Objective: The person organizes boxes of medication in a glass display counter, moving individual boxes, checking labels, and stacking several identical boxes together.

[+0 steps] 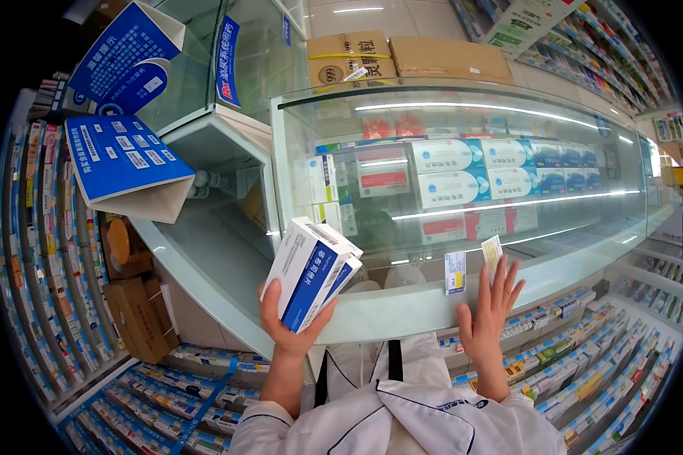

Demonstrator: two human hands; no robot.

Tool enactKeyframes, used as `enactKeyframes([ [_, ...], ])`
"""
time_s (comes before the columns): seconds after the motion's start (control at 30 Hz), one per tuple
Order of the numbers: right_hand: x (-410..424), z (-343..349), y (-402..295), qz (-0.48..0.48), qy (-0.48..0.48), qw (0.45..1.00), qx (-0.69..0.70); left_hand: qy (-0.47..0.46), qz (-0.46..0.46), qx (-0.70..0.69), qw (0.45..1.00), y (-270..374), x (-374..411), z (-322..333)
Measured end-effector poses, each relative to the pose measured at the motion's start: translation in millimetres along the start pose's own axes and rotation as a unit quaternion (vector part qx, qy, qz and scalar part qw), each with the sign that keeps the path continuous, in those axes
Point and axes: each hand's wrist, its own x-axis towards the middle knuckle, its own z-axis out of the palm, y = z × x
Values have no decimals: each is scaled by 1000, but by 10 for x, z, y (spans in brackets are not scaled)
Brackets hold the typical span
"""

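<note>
My left hand point(293, 327) grips a small stack of white and blue cardboard medicine boxes point(310, 273) by their lower ends, above the glass counter's front edge. Printed writing and barcodes show on the boxes; how many there are is partly hidden. My right hand point(489, 310) is spread over the counter's pale front rim, fingers apart. Its fingertips overlap a yellow and white price tag point(492, 250); whether they press on it I cannot tell. Left of that hand, another price tag point(456, 273) with a yellow patch lies flat by the glass edge.
Medicine cartons point(447, 187) are stacked inside the glass display counter point(375, 304). Two blue folded signs point(128, 156) stand on the left. Large cardboard cartons point(449, 60) sit behind the counter, another carton point(139, 318) at lower left. Stocked shelves point(592, 364) surround me.
</note>
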Motion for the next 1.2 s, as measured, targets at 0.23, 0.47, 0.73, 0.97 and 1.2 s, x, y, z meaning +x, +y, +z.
enactKeyframes([
  [0.23, -742, 219, -2, -241, 1, 930, 278, 3, 5, 3, 1000, -23, -16, -16],
  [0.47, -437, 1335, -106, -133, -156, 956, 210, -11, 109, 19, 994, -14, 11, 45],
  [0.73, 1651, 2141, -1016, -212, 43, 950, 225, -37, 68, 19, 997, -7, -4, -6],
  [0.97, 1860, 2393, -1129, -204, 34, 962, 180, -58, 42, -1, 997, 14, -12, -35],
  [1.2, 2150, 2240, -967, -161, 117, 970, 142, -69, 27, -25, 997, 20, -17, -41],
])
